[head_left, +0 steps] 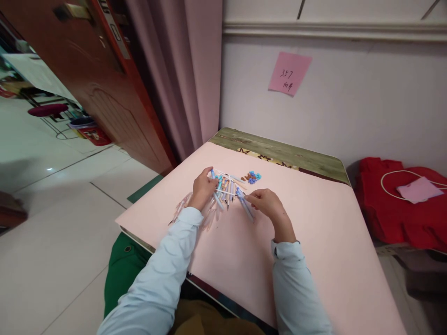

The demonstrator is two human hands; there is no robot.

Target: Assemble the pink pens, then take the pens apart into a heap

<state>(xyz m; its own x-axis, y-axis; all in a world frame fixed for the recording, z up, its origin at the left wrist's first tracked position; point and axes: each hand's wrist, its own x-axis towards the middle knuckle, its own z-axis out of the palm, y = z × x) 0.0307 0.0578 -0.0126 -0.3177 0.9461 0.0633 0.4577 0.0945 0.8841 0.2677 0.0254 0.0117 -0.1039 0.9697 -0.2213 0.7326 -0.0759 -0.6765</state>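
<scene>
My left hand (203,187) is closed, with a slim blue pen piece (212,173) at its thumb and fingertips. To its right, my right hand (264,202) pinches the end of a thin white stick (228,192), which looks like a pen refill and reaches toward my left hand. Beneath and between both hands lies a loose pile of pens and pen parts (228,186), some blue, some orange. Clear slender tubes (210,219) lie beside my left wrist, partly hidden by it. Small blue pieces (254,177) and brown pieces (246,178) are heaped beyond my right hand.
A pale pink sheet (314,242) covers the table, whose green wood-patterned edge (279,151) meets the wall. A pink note (289,73) hangs there. Red cloth (401,200) lies at right. The brown door (115,83) and mauve curtain (188,60) stand at left.
</scene>
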